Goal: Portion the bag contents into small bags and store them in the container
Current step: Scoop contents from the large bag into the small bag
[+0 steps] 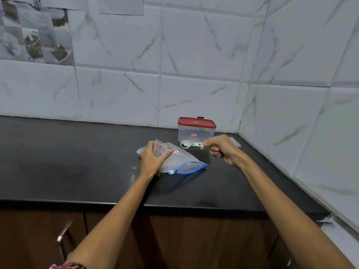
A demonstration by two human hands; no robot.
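Observation:
A large clear zip bag (182, 162) with a blue slider edge lies on the black counter (77, 162), its mouth open toward me. My left hand (153, 159) holds a small clear bag (160, 147) upright above the large bag's far left end. My right hand (221, 149) pinches the handle of a pale green measuring spoon (189, 144), whose bowl carries something dark and hovers just right of the small bag. Behind the spoon stands a clear container (196, 131) with a red lid on it.
Tiled walls meet in a corner behind and right of the container. A thin stack of flat clear bags (236, 142) lies past my right hand. Brown cupboard doors with a metal handle (63, 234) are below the counter's front edge.

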